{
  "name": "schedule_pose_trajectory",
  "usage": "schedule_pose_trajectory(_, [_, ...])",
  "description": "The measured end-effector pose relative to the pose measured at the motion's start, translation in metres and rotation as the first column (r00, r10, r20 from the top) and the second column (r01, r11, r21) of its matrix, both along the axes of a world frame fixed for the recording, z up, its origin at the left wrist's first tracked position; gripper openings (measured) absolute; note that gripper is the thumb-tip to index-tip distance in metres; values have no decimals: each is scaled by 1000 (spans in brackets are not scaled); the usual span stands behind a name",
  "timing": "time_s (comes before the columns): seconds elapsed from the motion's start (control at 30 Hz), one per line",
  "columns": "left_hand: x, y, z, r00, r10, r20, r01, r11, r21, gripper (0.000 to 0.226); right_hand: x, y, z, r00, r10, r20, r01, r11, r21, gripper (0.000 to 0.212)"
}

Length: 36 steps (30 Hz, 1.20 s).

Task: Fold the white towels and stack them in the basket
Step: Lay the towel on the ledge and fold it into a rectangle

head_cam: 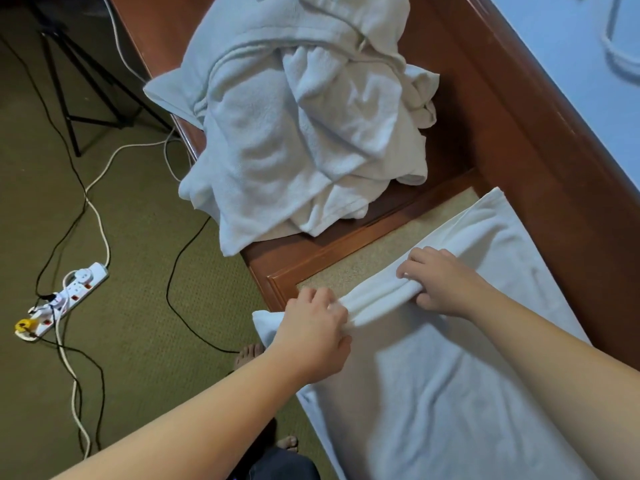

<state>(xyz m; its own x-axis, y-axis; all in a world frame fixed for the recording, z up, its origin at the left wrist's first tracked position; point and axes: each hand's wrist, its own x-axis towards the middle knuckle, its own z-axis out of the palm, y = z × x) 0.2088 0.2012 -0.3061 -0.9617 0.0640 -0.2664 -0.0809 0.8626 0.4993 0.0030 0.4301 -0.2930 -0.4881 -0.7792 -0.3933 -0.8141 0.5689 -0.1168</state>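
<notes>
Olive-green carpet (pixel 145 271) at left, strewn with black and white cables, a white power strip (pixel 65 299) with red switches and the black legs of a tripod (pixel 79 95). Reddish wooden bench (pixel 346 244) running diagonally from top centre toward bottom right, a tan inset panel (pixel 381 261) showing at its near end; pale blue surface (pixel 571 64) beyond the far rail at upper right. Crumpled heap of white towels (pixel 298 126) piled on the bench's far half, one corner hanging over the carpet-side edge, well apart from both hands. Single white towel (pixel 450 375) spread flat over the near half, covering most of the panel and draping past the near edge, its far portion gathered into a thick roll. Left hand (pixel 315 337) palm down at the roll's left end, fingers curled over the cloth and thumb beneath, gripping the towel. Right hand (pixel 440 282) further along the same roll, fingers arched over the top and thumb tucked under, likewise clasping the towel. Both bare forearms reaching in from the bottom edge. Bare toes visible on the carpet below the left wrist. No basket in view.
</notes>
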Motion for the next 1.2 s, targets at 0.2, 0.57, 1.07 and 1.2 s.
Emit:
schedule_pose_trajectory(0.2, [-11,-1,7,959,282,2,-282,958,46,33,-9,-9,10,948,-197,248,208,978,-17,42])
schedule_pose_trajectory(0.57, [-23,-25,8,921,174,349,-169,985,-47,31,-19,-41,10,966,-182,186,146,971,192,15])
schedule_pose_trajectory(1.07, [-26,-35,13,856,376,355,-391,920,-32,28,-24,-49,13,937,-306,168,302,952,55,16])
schedule_pose_trajectory(1.2, [-28,-55,16,878,304,368,-335,942,20,34,-44,-36,13,954,-300,19,290,935,203,12])
